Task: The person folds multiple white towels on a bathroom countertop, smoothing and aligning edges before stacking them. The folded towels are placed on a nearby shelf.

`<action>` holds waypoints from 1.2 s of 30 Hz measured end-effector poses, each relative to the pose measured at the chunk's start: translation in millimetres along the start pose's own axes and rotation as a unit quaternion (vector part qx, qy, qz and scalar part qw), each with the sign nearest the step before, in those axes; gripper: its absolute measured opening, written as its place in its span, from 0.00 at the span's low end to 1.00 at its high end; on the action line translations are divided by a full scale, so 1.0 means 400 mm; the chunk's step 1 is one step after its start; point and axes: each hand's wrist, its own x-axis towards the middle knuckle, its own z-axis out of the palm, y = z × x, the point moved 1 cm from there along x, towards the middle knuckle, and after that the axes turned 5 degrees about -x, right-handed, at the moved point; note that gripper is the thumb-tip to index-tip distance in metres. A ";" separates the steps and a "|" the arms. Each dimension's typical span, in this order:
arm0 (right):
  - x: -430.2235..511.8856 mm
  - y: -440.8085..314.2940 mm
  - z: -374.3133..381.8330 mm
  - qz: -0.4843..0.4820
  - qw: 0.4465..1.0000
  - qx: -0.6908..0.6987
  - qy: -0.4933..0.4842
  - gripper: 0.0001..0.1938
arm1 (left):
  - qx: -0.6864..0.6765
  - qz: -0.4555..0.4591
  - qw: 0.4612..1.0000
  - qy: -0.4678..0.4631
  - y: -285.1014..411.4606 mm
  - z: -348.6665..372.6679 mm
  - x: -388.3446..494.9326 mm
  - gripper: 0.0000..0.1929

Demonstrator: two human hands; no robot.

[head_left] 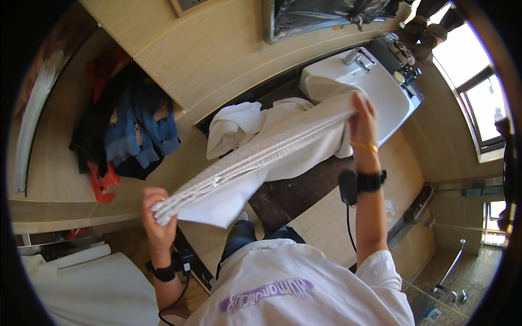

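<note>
A white cloth, towel-like in texture (261, 153), is stretched slantwise between my two hands, its long edge gathered in folds. At its lower left end my left hand (160, 218) grips the bunched folds. My right hand (363, 120) holds the upper right end beside the washbasin. Part of the fabric hangs below and behind the stretched edge, over the dark stone counter (301, 195). Another white cloth (234, 126) lies crumpled on the counter's left part. Whether it joins the held one cannot be told.
The white washbasin (385, 95) with a metal faucet (359, 59) stands at the upper right, small items beside it. Blue and dark clothes (136, 122) hang at the left near a red bag (100, 183). A white-covered surface (94, 289) is at the lower left, a shower fixture (448, 291) at the lower right.
</note>
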 end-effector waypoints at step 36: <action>-0.441 -0.036 -0.015 -0.026 0.949 0.055 0.310 0.11 | 0.121 0.307 0.936 -0.126 -0.147 -0.021 0.227 0.13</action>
